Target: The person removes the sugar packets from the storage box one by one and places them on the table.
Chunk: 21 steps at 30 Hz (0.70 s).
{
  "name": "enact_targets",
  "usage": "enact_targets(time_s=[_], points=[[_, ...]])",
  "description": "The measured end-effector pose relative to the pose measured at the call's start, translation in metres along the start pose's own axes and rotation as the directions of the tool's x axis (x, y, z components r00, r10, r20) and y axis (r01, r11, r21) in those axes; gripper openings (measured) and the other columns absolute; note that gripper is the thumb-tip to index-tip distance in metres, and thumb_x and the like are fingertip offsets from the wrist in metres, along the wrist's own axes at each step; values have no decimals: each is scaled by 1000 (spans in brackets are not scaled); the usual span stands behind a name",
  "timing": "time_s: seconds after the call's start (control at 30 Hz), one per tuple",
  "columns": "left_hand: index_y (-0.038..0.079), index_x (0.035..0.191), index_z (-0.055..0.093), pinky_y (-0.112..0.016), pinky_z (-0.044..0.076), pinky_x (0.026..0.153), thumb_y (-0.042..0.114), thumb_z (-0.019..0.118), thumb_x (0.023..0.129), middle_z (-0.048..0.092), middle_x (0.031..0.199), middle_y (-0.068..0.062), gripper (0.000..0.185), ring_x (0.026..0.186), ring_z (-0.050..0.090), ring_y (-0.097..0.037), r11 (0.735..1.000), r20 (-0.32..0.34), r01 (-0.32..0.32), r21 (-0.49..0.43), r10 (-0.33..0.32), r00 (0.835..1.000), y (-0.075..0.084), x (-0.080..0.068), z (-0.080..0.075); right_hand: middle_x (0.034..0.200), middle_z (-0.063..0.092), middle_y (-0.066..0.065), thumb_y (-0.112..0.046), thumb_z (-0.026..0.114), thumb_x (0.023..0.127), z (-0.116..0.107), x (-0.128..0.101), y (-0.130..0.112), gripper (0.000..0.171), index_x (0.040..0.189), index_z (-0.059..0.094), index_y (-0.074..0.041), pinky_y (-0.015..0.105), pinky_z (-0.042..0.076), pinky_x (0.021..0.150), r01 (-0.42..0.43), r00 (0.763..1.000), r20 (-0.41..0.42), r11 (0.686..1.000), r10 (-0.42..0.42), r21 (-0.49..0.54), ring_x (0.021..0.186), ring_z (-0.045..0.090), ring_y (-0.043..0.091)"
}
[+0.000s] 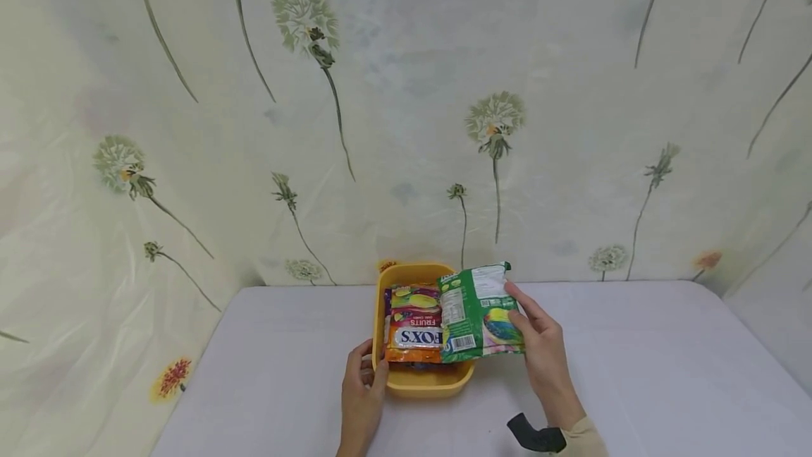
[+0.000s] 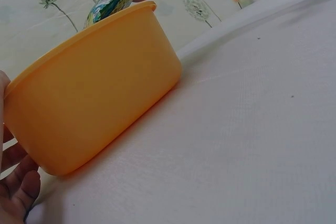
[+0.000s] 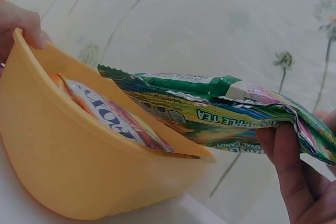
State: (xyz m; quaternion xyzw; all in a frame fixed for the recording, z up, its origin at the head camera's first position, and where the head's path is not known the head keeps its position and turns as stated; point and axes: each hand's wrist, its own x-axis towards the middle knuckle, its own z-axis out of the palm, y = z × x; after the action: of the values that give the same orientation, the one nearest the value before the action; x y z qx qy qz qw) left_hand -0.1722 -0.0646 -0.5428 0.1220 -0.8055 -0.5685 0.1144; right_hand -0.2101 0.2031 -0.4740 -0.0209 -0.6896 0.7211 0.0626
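A yellow plastic basin [image 1: 431,391] stands on the table. My left hand [image 1: 364,400] grips its near left side, the thumb at the rim and the other fingers along the outer wall. Inside lies an orange and red Fox's fruit candy bag [image 1: 412,333], lettering upside down in the head view. My right hand [image 1: 542,348] pinches a green candy bag [image 1: 466,316] by its right edge, thumb and fingers on opposite faces. This bag is tilted over the basin's right rim and partly covers the Fox's bag. In the right wrist view, its lower face [image 3: 210,116] reads "apple tea".
White cloth covers the table [image 1: 285,358]. Behind it hangs a pale curtain [image 1: 406,125] printed with dandelions, close to the basin's far end. A black strap [image 1: 536,436] sits at my right wrist. More packaging shows under the Fox's bag, mostly hidden.
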Motion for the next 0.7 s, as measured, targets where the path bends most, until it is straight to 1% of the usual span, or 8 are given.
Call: enact_targets(time_s=[0.07, 0.2, 0.37, 0.53, 0.7], points=[[21, 127, 49, -18, 44, 64, 25, 61, 91, 58, 101, 1, 38, 80, 51, -9, 1000, 2, 13, 5, -13, 1000, 1, 1, 0, 152, 35, -6, -26, 51, 97, 0, 1, 0, 44, 141, 46, -19, 11, 46, 85, -7, 1000, -6, 1000, 7, 6, 127, 40, 4], [21, 127, 49, -18, 44, 63, 26, 61, 91, 58, 101, 1, 39, 79, 51, -9, 1000, 8, 13, -4, -13, 1000, 0, 1, 0, 152, 35, -6, -25, 51, 97, -2, 2, 0, 44, 141, 46, -18, 10, 45, 87, -13, 1000, -14, 1000, 13, 18, 129, 38, 4], [21, 128, 49, -18, 44, 63, 26, 61, 91, 58, 103, 0, 39, 78, 51, -8, 1000, 11, -11, -8, 11, 1000, 0, 0, -1, 152, 35, -6, -27, 52, 97, -5, 2, 1, 45, 141, 45, -18, 10, 46, 84, -9, 1000, -15, 1000, 9, 20, 125, 40, 2], [21, 128, 50, -18, 46, 66, 25, 61, 91, 58, 106, 0, 39, 82, 52, -8, 999, 8, -34, -7, 35, 999, -1, 2, -1, 152, 35, -6, -27, 52, 97, -7, 4, 1, 45, 141, 46, -19, 10, 46, 84, -7, 1000, -24, 999, 8, 31, 123, 43, 3], [22, 127, 50, -18, 46, 66, 24, 61, 90, 58, 106, 1, 38, 82, 52, -8, 999, 5, -38, -7, 38, 999, -3, 2, -1, 153, 33, -4, -25, 50, 97, -8, 4, 2, 45, 141, 45, -18, 10, 46, 84, -10, 1000, -28, 999, 11, 39, 123, 42, 5]])
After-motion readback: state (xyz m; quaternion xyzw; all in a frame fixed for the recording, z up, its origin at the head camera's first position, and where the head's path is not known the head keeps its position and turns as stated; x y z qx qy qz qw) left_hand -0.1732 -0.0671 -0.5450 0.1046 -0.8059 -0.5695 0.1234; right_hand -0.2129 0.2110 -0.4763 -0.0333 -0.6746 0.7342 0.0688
